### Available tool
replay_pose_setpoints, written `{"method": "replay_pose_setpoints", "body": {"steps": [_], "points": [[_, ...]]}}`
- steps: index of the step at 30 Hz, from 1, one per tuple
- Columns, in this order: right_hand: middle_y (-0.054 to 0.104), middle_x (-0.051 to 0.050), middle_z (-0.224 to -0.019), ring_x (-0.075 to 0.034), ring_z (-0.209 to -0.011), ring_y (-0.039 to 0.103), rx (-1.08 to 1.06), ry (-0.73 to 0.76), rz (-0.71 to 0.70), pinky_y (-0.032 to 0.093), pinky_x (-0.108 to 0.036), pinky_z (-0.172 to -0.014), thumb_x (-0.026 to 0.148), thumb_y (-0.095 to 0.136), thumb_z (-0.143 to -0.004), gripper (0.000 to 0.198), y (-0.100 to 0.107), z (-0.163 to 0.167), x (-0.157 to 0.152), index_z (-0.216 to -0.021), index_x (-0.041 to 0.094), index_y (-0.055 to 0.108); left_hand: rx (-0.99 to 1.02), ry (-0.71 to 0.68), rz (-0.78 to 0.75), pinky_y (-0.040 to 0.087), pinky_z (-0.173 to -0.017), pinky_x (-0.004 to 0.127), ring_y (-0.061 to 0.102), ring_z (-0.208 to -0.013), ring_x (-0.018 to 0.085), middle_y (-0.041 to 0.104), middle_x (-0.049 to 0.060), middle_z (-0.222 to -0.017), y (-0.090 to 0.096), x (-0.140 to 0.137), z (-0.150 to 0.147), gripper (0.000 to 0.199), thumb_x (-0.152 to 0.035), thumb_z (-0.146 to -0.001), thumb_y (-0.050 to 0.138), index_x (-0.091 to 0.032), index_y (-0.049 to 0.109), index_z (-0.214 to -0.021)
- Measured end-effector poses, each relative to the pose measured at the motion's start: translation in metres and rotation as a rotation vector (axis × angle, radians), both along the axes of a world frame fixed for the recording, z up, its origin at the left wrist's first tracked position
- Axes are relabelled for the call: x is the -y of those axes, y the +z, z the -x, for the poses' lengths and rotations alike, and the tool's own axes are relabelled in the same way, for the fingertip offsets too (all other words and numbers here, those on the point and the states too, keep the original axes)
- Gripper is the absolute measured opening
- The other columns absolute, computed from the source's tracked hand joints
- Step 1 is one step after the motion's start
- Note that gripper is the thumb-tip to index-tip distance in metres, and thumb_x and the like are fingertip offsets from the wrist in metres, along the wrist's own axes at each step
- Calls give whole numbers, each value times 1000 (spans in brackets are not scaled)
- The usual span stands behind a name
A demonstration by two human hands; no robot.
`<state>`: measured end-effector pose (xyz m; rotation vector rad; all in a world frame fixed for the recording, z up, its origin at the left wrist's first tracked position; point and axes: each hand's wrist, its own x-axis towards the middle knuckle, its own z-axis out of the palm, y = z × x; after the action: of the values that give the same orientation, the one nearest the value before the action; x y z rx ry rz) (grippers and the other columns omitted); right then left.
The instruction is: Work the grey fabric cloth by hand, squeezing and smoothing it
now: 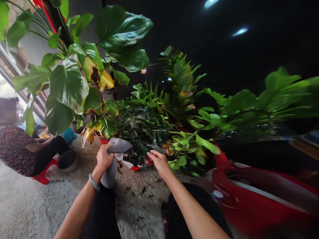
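Observation:
My left hand is closed around a grey cloth, which sticks out above the fingers and hangs down below them. A pale bangle circles that wrist. At the edge of a dark-leaved potted plant, my right hand has its fingers curled together by the leaves. What they pinch is too small to make out, and a greyish flat shape shows just behind them. Between my hands, low down, stands the plant's white and red pot.
Large-leaved greenery with yellowed, browned leaves rises at left. More green plants stand behind and right. A red container lies close at right. At far left a person sits on a red stool beside a round pot.

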<state>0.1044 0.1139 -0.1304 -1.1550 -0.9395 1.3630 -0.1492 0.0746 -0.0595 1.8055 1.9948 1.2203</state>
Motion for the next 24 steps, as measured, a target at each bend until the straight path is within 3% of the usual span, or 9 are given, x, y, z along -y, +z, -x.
{"method": "replay_pose_setpoints", "body": {"steps": [2,4,8,10,13,17,19,21,24], "points": [[69,-1,-58,-17,-45,60,-3,6,16,44,-26,-42,45,76,-57,28,-2,-2,-2,-67,21,65,78,-18,-44,54,-96,42,68,-98,25,73,4,-100,-6,24,3,46,-3,-65,65,-22,77,-105],[70,-2,-58,-16,-43,58,-26,6,34,43,-26,-41,44,77,-59,28,-4,-3,-3,-66,21,64,144,4,-158,52,-96,40,68,-96,24,73,4,-99,12,35,6,42,-7,-65,66,-22,77,-103],[68,-2,-55,-14,-40,55,-80,-30,34,41,-24,-39,43,79,-57,29,-4,2,-4,-67,21,62,148,106,-464,51,-96,38,64,-98,23,71,4,-102,72,10,1,33,-18,-69,72,-22,76,-102],[69,-2,-54,-14,-40,55,-94,-39,26,40,-24,-39,44,80,-55,31,-3,5,-3,-66,21,62,137,115,-499,51,-95,38,63,-100,23,69,4,-103,81,-11,-12,35,-17,-69,72,-22,74,-104],[70,-2,-56,-15,-40,56,-84,-24,29,41,-24,-39,45,80,-55,31,-3,6,-2,-65,21,62,136,29,-338,51,-95,39,63,-100,23,66,5,-102,49,-20,-38,40,-9,-64,71,-21,74,-101],[64,0,-48,-16,-38,55,-18,12,55,40,-25,-38,45,76,-55,28,-5,1,-4,-61,22,61,149,-149,-89,52,-94,40,65,-98,23,65,4,-101,-12,19,-62,45,-2,-61,67,-23,74,-101],[60,1,-45,-15,-37,54,4,6,61,39,-24,-37,44,75,-54,27,-7,-2,-5,-60,21,61,178,-207,-116,53,-94,39,65,-98,23,67,3,-100,-14,39,-64,43,-3,-63,66,-23,74,-100],[63,0,-47,-15,-38,55,5,0,63,39,-23,-37,43,75,-53,28,-8,-3,-5,-59,20,60,187,-212,-266,52,-95,39,65,-99,23,67,3,-100,9,45,-63,41,-5,-65,67,-23,73,-100],[69,-5,-55,-13,-38,57,-18,0,42,38,-21,-36,45,77,-52,32,-7,-2,-3,-57,19,58,136,-144,-525,50,-100,39,62,-107,24,65,5,-109,62,23,-65,39,-8,-69,69,-23,72,-106]]}}
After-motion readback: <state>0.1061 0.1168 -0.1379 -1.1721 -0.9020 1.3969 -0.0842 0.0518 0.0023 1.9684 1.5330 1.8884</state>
